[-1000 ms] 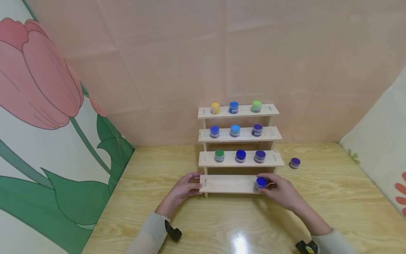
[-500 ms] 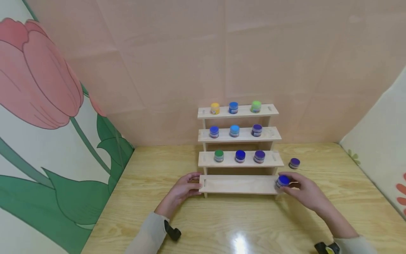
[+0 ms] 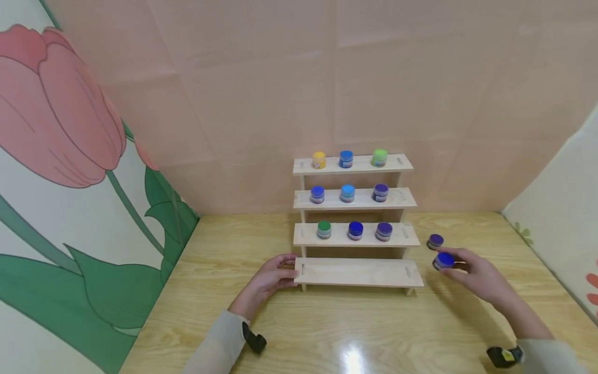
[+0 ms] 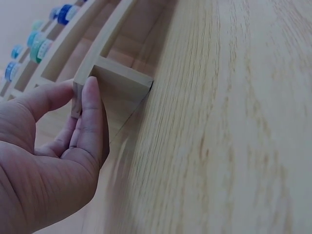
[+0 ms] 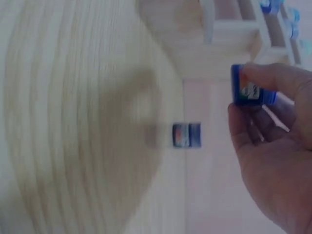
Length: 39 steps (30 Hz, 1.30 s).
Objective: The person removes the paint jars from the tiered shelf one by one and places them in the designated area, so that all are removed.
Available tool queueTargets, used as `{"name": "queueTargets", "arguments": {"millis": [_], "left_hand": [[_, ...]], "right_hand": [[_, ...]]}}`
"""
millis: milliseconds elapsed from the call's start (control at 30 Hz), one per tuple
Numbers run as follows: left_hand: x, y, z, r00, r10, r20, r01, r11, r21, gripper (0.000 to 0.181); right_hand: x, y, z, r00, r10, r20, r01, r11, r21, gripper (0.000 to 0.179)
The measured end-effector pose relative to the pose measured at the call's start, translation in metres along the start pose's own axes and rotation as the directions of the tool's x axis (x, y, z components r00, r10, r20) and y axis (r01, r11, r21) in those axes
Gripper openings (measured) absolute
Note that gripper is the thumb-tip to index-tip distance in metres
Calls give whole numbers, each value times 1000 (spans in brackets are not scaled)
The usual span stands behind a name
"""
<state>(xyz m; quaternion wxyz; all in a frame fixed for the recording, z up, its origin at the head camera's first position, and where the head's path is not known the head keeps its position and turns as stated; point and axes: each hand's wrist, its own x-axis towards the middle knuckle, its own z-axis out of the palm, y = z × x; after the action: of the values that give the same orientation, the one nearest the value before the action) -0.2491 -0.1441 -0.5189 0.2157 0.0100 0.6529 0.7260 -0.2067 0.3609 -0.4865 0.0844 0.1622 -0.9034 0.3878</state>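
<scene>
My left hand [image 3: 268,275] pinches the left end of the bottom board of a four-tier wooden display rack [image 3: 357,271]. In the left wrist view the thumb and fingers [image 4: 90,109] lie on either side of that board's end. To the right of the rack, my right hand [image 3: 486,280] holds a small paint jar with a blue lid [image 3: 443,261] between thumb and fingers. Its printed label shows in the right wrist view, with the jar [image 5: 247,87] above the table. Just behind it, a purple-lidded paint jar [image 3: 435,241] stands on the table.
Several paint jars stand in rows on the three upper boards, among them a green-lidded jar [image 3: 324,230] and a yellow jar [image 3: 319,160]. The bottom board is bare. The wood-grain table [image 3: 327,332] meets a pink backdrop [image 3: 252,130] behind the rack.
My right hand has carried the blue-lidded jar rightward, from over the bottom board's right part to beside the rack. My left hand has stayed at the board's left end.
</scene>
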Motion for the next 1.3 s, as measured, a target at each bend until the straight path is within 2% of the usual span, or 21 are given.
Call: {"name": "queueTargets", "arguments": {"millis": [333,633,800,1000,1100,1300], "left_hand": [[1,2,-2,1000,-19,4,19,1000,-7,57],[3,2,-3,1000,-22,11,23,1000,-12,58],[2,3,-2,1000,-28,11,29,1000,-11,57],[2,3,-2,999,-29,19,30,999,-14,57],[2,3,-2,999,-30,20,31,999,-13,56],[2,2,-3,999,-33,15,33,999,-11,56]], "right_hand": [[7,33,-13,997,71,27,-70,998,-6,54],[12,67,-19,994,111,5,-111,994,-13,54],[17,75,-21,992,121,17,-120,990,-71,54],[28,87,-20,981,189,53,-181,975,-130,57],[32,92,-20,971,223,91,-211,970,-124,60],[39,96,-18,960,256,112,-244,963,-113,62]]}}
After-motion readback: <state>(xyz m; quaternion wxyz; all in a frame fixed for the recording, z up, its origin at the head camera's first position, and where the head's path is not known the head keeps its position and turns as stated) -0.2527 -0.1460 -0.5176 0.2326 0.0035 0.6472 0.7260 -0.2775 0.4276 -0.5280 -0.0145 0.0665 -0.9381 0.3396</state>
